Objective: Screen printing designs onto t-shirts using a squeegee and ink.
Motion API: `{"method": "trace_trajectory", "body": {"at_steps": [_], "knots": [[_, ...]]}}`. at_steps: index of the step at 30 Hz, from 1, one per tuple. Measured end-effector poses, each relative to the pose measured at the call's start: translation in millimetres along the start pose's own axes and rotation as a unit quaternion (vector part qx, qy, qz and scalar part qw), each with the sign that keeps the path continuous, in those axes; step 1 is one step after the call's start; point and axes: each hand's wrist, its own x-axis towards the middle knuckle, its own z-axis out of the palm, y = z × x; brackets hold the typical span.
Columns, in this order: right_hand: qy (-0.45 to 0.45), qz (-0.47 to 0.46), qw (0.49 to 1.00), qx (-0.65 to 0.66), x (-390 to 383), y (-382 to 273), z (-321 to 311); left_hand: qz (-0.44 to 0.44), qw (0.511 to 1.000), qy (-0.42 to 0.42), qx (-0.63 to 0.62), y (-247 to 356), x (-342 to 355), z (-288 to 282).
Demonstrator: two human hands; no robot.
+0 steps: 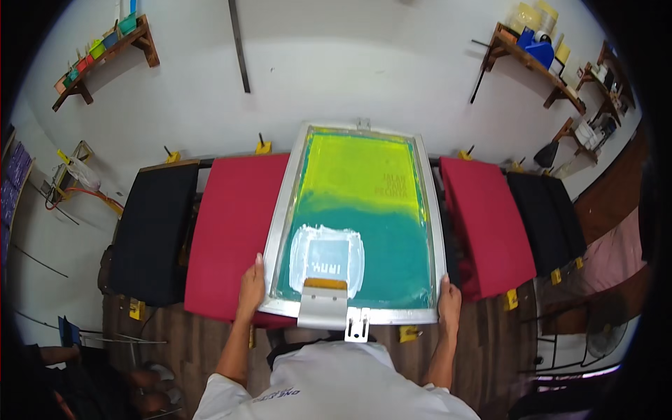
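Currently, the left grip (252, 288) and the right grip (450, 299) are clasping the screen (385, 245) by its side rims, 1 on each side, close to its near end. The screen, yellow-green at its far part and teal nearer, is sitting between 2 red boards (486, 224). On its near end, a squeegee (323, 308) is resting against a white ink patch (354, 253).
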Motion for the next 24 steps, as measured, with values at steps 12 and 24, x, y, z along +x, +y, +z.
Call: {"method": "trace_trajectory", "body": {"at_steps": [12,24], "knots": [[-0.118,0.066,0.985,0.104,25.4,-24.6,-17.7,-0.091,0.994,0.031,-0.049,31.8,-35.2,-7.5],[-0.109,0.081,0.987,0.081,45.1,-48.6,-6.7,-0.133,0.988,0.072,-0.012,56.0,-40.1,2.0]]}}
